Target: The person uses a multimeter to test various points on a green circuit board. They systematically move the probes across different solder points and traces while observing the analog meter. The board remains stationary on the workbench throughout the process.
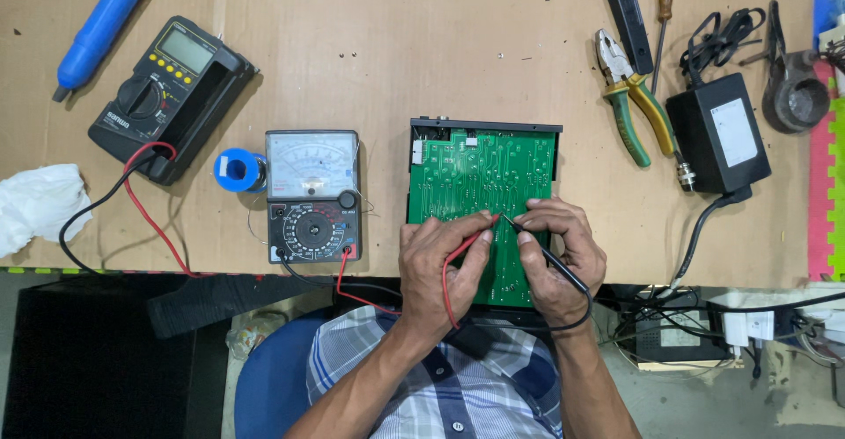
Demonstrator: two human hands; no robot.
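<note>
A person's left hand (437, 263) holds a red probe (475, 238) and the right hand (563, 254) a black probe (550, 259), their tips meeting on a green circuit board (480, 184) lying on a brown surface (396, 61). Just left of the board sits an analog meter (313, 194), with a digital meter (172, 96) farther left. Green-and-yellow pliers (635, 105) and a black power adapter (717, 135) lie to the right.

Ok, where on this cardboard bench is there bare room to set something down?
The widest bare patch of cardboard bench top runs along the far edge, between the black digital multimeter and the green-and-yellow pliers. A narrower strip lies between the green circuit board and the black power adapter. Crowded: around both hands, and the far right corner.
</note>
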